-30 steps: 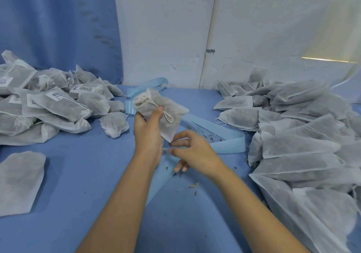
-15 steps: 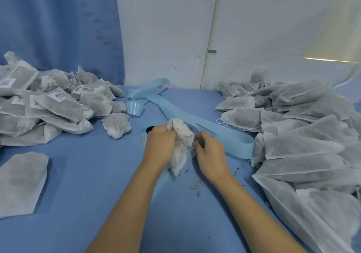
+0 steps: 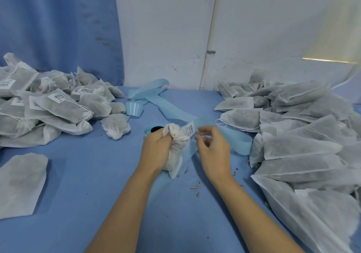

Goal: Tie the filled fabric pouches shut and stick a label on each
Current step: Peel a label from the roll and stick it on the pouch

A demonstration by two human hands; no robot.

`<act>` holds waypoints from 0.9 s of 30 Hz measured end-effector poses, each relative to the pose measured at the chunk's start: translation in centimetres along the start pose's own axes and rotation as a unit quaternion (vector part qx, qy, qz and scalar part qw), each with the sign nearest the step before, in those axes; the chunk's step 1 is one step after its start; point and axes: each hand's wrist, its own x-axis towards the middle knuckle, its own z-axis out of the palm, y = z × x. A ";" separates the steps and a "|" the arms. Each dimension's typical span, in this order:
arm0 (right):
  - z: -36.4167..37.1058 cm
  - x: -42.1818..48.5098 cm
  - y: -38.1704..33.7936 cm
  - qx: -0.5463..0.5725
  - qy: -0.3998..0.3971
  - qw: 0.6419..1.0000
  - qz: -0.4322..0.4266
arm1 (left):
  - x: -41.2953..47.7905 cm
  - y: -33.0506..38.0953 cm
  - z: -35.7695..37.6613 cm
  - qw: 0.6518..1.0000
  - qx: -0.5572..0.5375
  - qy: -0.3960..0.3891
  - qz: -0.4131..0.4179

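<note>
Head view: blue tabletop, white wall; left hand grips pouch, right hand slack, empty.

Whites and greys on a field of blue.

The crumpled white non-woven fabric pouch in my left hand goes grey where its filling shades through, and its small white paper label carries black barcode stripes. The glossy pale sky-blue backing ribbon is lighter than the mid-blue cloth table cover, which is flecked with tan-grey crumbs. The left heap of pouches is grey-white with black-barred white labels; the right heap of pouches is plain grey-white. Behind hang a deep blue curtain and a scuffed white wall.
</note>
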 end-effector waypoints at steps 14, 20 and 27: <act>-0.1 -0.1 -0.4 0.142 -0.044 0.988 0.048 | -0.9 1.5 0.4 0.996 -0.069 -0.060 -0.011; -0.1 0.4 0.1 0.178 0.002 0.980 0.084 | -0.8 1.2 0.2 0.997 -0.060 -0.044 -0.025; -0.5 0.8 0.4 0.133 0.115 0.981 0.087 | -0.2 0.5 0.4 0.999 -0.016 -0.002 -0.037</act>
